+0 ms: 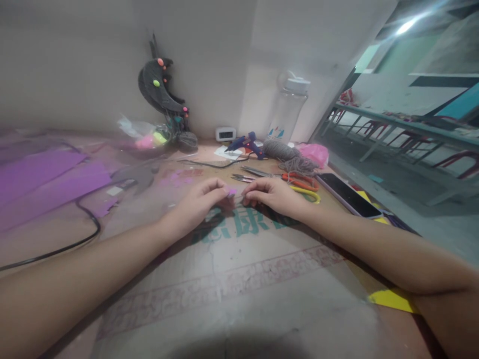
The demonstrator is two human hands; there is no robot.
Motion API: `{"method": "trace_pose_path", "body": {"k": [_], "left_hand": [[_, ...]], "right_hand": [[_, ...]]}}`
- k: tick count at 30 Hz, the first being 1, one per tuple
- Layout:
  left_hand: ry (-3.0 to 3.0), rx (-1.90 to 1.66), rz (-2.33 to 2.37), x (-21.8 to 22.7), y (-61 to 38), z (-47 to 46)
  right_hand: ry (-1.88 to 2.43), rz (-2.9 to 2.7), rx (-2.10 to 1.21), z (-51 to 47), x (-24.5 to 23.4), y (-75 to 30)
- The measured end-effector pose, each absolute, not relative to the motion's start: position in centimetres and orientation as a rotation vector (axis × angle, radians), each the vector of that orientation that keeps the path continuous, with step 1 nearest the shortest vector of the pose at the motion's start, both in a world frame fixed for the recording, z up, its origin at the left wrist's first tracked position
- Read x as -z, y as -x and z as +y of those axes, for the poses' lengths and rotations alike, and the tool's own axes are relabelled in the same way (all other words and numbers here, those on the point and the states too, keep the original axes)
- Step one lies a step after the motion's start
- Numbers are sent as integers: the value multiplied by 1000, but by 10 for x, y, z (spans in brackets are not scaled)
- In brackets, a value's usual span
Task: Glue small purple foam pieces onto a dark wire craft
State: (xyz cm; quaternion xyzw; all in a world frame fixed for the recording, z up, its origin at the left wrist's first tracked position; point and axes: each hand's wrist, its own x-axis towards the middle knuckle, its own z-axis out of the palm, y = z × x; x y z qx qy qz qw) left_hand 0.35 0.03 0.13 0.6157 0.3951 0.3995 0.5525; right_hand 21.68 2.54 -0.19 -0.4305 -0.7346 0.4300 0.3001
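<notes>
Between the two bare hands, at the left fingertips, sits a small bright purple scrap of thin sheet material (232, 191); felt or foam, cannot tell. Left hand (200, 202) pinches it between thumb and forefinger, one end poking out toward the right hand (275, 197). Right thumb and fingers are curled in close, just beside the scrap; whether they grip anything is too blurred to tell. Both hands are low over a tan board with green printed characters (224, 264). Handling, as a judgement: piece is tiny, so a light pinch right at the edge should leave most of it exposed; squeezing hard could crease it or hide it. Resting both wrists on the board would steady the fingertips, and bringing the right fingertips straight to the free end beats tugging sideways. Just beyond the hands lie metal scissors with orange handles (303, 181) and metal scissors with yellow handles (312, 195); blades point left, near the left knuckles, so knuckles best stay off them. Farther out, a dark blue glue gun (245, 142) shows a red light, possibly hot: give its nozzle room. Left of the left hand, larger flat purple sheets (60, 172).
</notes>
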Motion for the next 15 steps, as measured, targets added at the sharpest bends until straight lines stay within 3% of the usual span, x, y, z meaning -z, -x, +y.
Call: {"method": "trace_pose_path", "body": {"k": [11, 15], "left_hand": [[-1587, -1032, 1093, 1, -3, 4], [-1589, -1056, 1077, 1, -3, 4]], "right_hand": [[977, -1124, -933, 55, -3, -241], [954, -1225, -921, 51, -15, -242]]}}
